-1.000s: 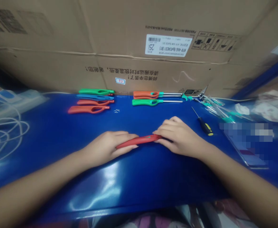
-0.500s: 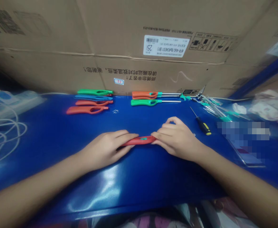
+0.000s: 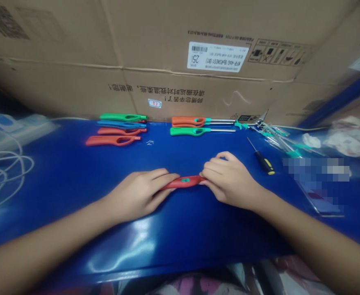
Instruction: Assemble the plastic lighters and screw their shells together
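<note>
A red lighter handle (image 3: 184,182) with a small green button lies across the middle of the blue table (image 3: 75,176). My left hand (image 3: 140,194) grips its left end, fingers curled over it. My right hand (image 3: 227,178) closes on its right end, fingers bent round it. Both hands rest low on the table surface.
Several orange, green and blue handle shells (image 3: 118,129) lie at the back left. Two finished lighters with metal tubes (image 3: 201,125) lie at the back centre. A yellow-and-black screwdriver (image 3: 263,162) and thin parts (image 3: 278,139) sit right. White cable (image 3: 4,168) coils left. Cardboard boxes (image 3: 167,61) stand behind.
The red handle has turned so its green button faces up, and my hands have closed in on it slightly.
</note>
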`<state>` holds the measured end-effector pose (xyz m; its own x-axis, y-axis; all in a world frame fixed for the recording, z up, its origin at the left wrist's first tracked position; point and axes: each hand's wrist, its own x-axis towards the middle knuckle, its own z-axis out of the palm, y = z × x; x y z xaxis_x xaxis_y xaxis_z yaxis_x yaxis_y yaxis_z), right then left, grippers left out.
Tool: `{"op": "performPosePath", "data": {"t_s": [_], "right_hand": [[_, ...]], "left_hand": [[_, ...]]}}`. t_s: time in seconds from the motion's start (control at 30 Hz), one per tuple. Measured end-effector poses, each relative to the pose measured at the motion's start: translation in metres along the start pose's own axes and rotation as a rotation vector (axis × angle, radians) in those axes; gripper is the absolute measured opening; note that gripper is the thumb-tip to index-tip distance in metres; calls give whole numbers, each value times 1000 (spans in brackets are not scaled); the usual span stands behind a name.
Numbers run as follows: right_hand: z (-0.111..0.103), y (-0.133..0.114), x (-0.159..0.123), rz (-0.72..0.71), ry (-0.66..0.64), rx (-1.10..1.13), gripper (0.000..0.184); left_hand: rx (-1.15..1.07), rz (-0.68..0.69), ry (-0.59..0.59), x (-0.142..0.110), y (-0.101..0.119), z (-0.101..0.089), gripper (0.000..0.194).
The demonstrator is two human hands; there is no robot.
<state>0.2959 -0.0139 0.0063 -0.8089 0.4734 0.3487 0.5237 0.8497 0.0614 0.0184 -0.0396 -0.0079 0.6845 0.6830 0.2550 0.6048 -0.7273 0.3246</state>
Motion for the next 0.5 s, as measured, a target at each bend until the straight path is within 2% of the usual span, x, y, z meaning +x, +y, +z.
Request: {"op": "performPosePath", "data": {"t_s": [0.27, 0.4, 0.5], "right_hand": [[2, -1, 4, 55, -80, 80, 19], [-2, 15, -2, 165, -124, 61, 28], [-8, 33, -10, 240, -142, 21, 27]], "left_hand": [[114, 1, 21, -1, -1, 0, 32], [116, -39, 35, 0, -10, -2, 32], [91, -93, 80, 2, -15, -3, 33]]}}
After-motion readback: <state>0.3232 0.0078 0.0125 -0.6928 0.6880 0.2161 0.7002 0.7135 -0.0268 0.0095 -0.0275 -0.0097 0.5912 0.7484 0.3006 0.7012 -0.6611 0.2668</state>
